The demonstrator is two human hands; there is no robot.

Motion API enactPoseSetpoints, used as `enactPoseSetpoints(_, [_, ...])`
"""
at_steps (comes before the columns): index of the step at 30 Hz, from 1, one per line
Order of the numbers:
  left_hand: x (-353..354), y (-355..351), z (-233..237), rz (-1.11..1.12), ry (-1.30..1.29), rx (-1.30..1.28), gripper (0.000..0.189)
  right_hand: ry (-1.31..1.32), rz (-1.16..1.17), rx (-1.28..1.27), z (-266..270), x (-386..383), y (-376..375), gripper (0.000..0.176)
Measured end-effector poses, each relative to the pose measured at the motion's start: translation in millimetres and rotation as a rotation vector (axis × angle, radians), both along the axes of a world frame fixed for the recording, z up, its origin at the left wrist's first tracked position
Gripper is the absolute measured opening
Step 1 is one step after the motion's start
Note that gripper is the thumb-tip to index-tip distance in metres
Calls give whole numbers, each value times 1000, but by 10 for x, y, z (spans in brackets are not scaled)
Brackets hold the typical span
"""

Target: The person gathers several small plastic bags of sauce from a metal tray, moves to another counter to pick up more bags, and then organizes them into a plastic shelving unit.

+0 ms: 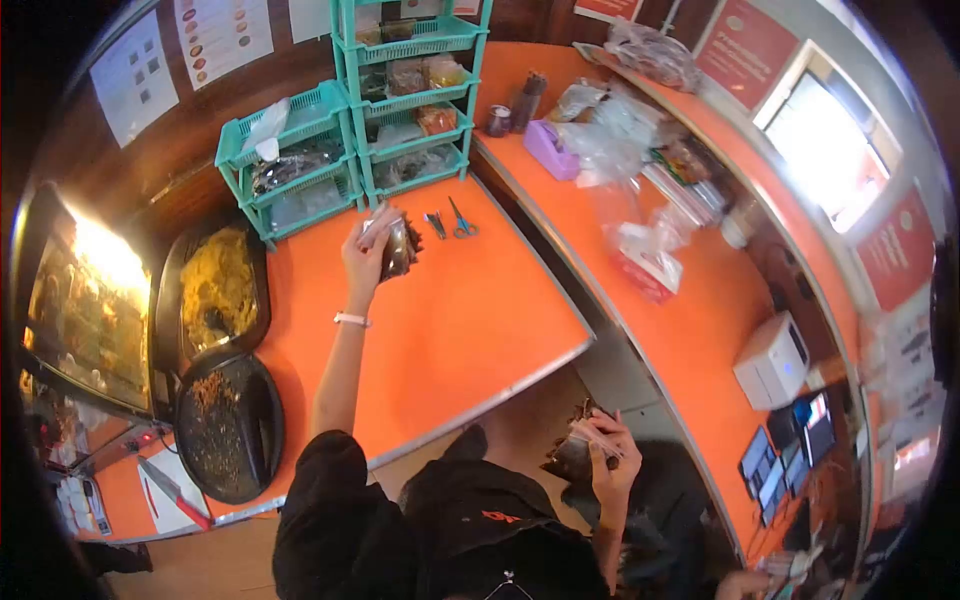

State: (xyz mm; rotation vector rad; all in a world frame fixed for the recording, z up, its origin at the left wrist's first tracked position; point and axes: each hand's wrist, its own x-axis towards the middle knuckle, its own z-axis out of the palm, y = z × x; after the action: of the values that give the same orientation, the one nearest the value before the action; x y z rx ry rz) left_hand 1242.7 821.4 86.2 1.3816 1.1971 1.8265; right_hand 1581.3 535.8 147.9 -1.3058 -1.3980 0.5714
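My left hand [364, 256] reaches over the orange table, closed on a stack of small clear-topped packets with dark brown contents [401, 249]. Just right of that stack lie scissors [461, 224] with blue-green handles and a small slim tool [435, 225] whose kind I cannot make out. My right hand [612, 455] is low at the right, beyond the table's front edge. Its fingers are closed round a second bunch of similar dark packets [572, 452], held in the air over the floor.
Green plastic racks [418, 105] stand at the back. A tray of yellow food [218, 285], a black round pan [230, 425] and a red-handled knife [172, 490] are on the left. The right counter [655, 325] bears plastic bags [610, 135], a white box-shaped device [772, 362] and phones [770, 475].
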Motion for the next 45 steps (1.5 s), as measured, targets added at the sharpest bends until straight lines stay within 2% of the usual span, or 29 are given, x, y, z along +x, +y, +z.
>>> enactPoseSetpoints(1, [47, 332, 7, 20, 4, 4, 33, -20, 45, 8, -13, 21, 300, 9])
enactPoseSetpoints(3, [135, 967, 30, 95, -116, 183, 35, 9, 109, 14, -149, 67, 758, 7])
enactPoseSetpoints(6, [207, 1819, 88, 256, -268, 106, 41, 20, 188, -82, -236, 103, 1343, 4])
enactPoseSetpoints(7, [110, 2162, -34, 278, -262, 93, 41, 23, 209, -97, -236, 130, 1519, 4])
enactPoseSetpoints(9, [-123, 2842, -365, 455, 12, 15, 54, -10, 252, -148, -243, 155, 1854, 1])
enactPoseSetpoints(10, [-181, 2953, -311, 468, 19, 4, 54, 86, 191, -208, -292, 144, 1976, 3])
enactPoseSetpoints(12, [-227, 3041, -61, 423, 183, -119, 51, 56, 210, -236, -284, 132, 2228, 4])
enactPoseSetpoints(13, [-313, 3142, -40, 429, 182, -135, 51, 24, 218, -249, -286, 135, 2335, 4])
enactPoseSetpoints(15, [-539, 3322, 12, 191, 401, -397, 48, 34, 245, -252, -358, 135, 2506, 5])
enactPoseSetpoints(16, [-560, 3337, 82, 85, 329, -412, 43, 46, 264, -239, -394, 129, 2587, 6])
enactPoseSetpoints(17, [-651, 3506, -61, 93, 324, -414, 43, 42, 272, -241, -420, 113, 2657, 6])
enactPoseSetpoints(19, [-859, 3883, -327, 567, 837, -66, 34, 65, 291, -311, -463, 91, 2746, 11])
enactPoseSetpoints(20, [-928, 3997, -307, 533, 882, -286, 36, 63, 331, -309, -520, 93, 2792, 14])
enactPoseSetpoints(25, [-1061, 4255, -499, 451, 962, -241, 35, -13, 370, -391, -510, 60, 2998, 14])
enactPoseSetpoints(26, [-1071, 4290, -530, 438, 959, -214, 36, -21, 388, -391, -522, 68, 3045, 8])
enactPoseSetpoints(31, [-1087, 4417, -667, 346, 898, -19, 44, -20, 358, -422, -597, 125, 3193, 7])
enactPoseSetpoints(32, [-1128, 4398, -625, 246, 916, -289, 51, -52, 367, -395, -542, 117, 3245, 7])
enactPoseSetpoints(37, [-1166, 4276, -404, 352, 1020, -438, 45, -53, 342, -358, -596, 209, 3280, 10])
enactPoseSetpoints(45, [-897, 4241, -122, 878, 1265, -653, 36, 36, 305, -406, -654, 145, 3187, 9])
